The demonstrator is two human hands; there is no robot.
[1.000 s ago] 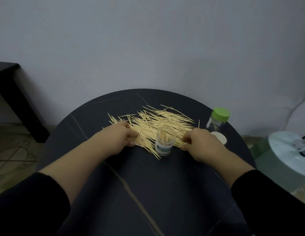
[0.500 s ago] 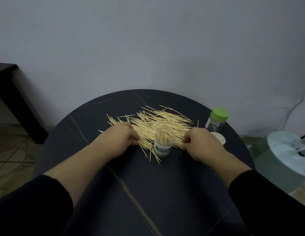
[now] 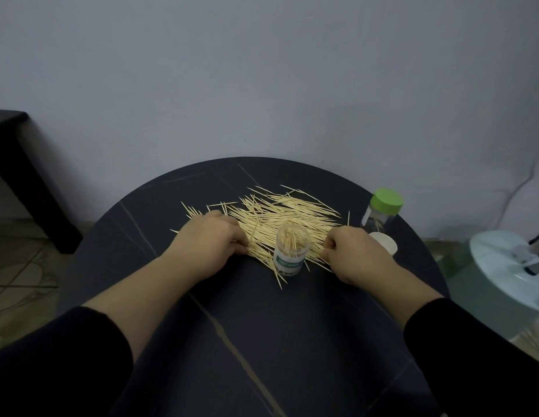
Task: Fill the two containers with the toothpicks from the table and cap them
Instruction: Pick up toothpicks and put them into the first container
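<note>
A loose pile of toothpicks (image 3: pixel 287 213) lies spread across the round dark table (image 3: pixel 262 326). An open clear container (image 3: pixel 292 254) with a green-lettered label stands upright in the pile's near edge, several toothpicks inside it. My left hand (image 3: pixel 211 240) rests on the pile's left end, its fingers curled over toothpicks. My right hand (image 3: pixel 357 255) sits at the pile's right end, fingers curled and pinching toothpicks. A second clear container with a green cap (image 3: pixel 382 213) stands at the table's right edge. A white cap (image 3: pixel 384 242) lies beside my right hand.
A dark side table (image 3: pixel 18 176) stands at the far left against the wall. A round white and glass stand (image 3: pixel 509 266) sits to the right of the table. The grey wall rises directly behind.
Both hands have drawn slightly inward along the pile, gathering toothpicks toward the open container. The containers and the white cap have not moved.
</note>
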